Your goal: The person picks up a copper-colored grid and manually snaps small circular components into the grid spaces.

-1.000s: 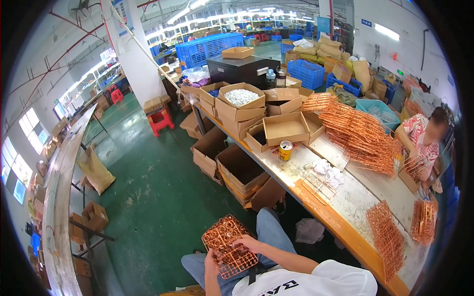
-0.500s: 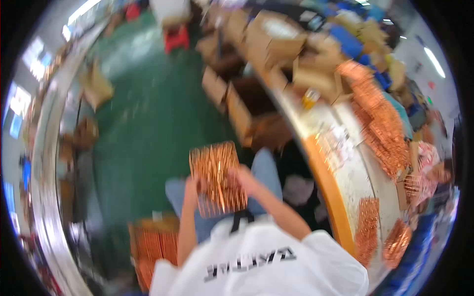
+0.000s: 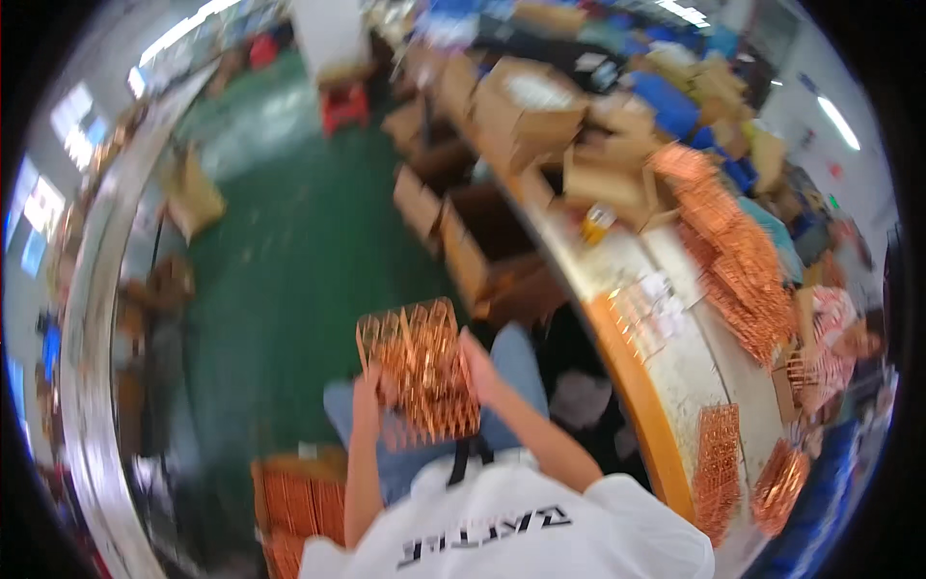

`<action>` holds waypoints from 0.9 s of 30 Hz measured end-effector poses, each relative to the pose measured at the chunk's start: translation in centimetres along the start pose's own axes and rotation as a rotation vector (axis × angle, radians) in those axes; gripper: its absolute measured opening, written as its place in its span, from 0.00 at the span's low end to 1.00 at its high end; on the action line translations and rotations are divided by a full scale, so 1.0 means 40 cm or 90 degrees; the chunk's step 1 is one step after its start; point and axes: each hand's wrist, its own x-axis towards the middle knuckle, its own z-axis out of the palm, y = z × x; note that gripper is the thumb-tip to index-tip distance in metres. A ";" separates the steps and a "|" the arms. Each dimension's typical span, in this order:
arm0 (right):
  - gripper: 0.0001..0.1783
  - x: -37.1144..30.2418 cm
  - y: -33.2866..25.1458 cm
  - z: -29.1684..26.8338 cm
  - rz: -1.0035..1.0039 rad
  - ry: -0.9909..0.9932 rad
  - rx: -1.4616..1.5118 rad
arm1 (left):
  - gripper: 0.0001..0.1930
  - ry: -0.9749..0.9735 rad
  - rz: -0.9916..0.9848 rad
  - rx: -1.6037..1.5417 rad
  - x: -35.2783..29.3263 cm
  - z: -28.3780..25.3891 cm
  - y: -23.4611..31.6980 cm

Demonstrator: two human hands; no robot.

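Note:
Above my lap I hold a rectangular copper-coloured wire rack, with loops along its far edge and a jumble of shiny copper-coloured pieces across its middle. My left hand grips the rack's left side. My right hand is closed around its right side. The undersides of the fingers are hidden, and motion smears the fine wires. Below left of my left forearm stands a cardboard box packed with copper-coloured racks.
To my right runs a long worktable with an orange-brown edge, bearing a large heap of copper racks and smaller stacks. Cardboard boxes stand beside it. A person in a striped top is at the table's far side. A red stool stands ahead.
The rack has dropped slightly and tilted, and the pieces across it look rearranged. My right hand has shifted outward to the rack's right edge. My left hand stays on its left side.

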 end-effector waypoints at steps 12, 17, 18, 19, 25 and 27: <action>0.15 0.004 -0.051 -0.018 -0.020 -0.165 -0.168 | 0.19 -0.048 -0.097 -0.165 -0.045 0.018 -0.050; 0.09 -0.010 -0.075 -0.026 0.028 -0.175 -0.260 | 0.22 0.015 -0.069 0.058 -0.074 0.009 -0.058; 0.09 0.009 -0.062 -0.050 0.041 -0.173 -0.271 | 0.22 0.021 -0.072 0.141 -0.076 0.006 -0.058; 0.09 0.016 -0.051 -0.064 0.037 -0.171 -0.268 | 0.22 0.018 -0.074 0.144 -0.075 0.000 -0.057; 0.07 -0.014 -0.013 -0.044 0.108 -0.056 -0.271 | 0.17 0.064 -0.090 0.112 -0.057 -0.017 -0.037; 0.07 -0.010 0.011 -0.051 0.098 -0.063 -0.278 | 0.08 0.072 -0.079 0.149 -0.054 -0.005 -0.047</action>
